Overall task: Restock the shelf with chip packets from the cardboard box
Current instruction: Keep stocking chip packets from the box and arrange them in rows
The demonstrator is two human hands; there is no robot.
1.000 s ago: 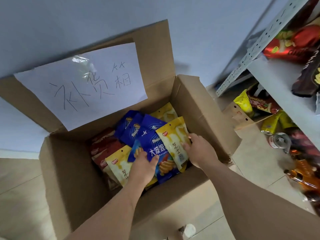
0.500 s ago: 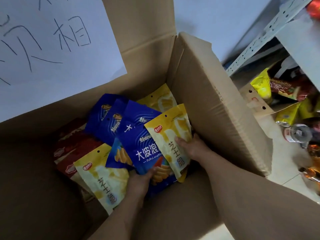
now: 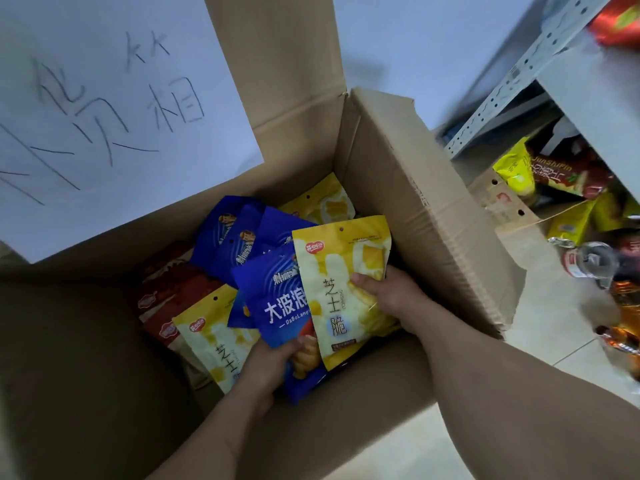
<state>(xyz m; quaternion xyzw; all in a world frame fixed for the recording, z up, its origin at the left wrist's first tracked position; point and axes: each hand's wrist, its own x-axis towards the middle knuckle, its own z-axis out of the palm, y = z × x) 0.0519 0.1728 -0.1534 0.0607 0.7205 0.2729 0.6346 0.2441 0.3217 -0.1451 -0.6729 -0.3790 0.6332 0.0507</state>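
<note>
Since 0.5 s earlier, yellow chip packet had risen higher and overlapped more of blue chip packet. Right hand gripped the yellow packet's right edge, thumb on its front. Left hand held the blue packet's lower end, thumb on top. Both packets sat inside cardboard box, over more yellow, blue and red packets. Handwritten paper sign was on the rear flap. Metal shelf stood right, snacks below it.
</note>
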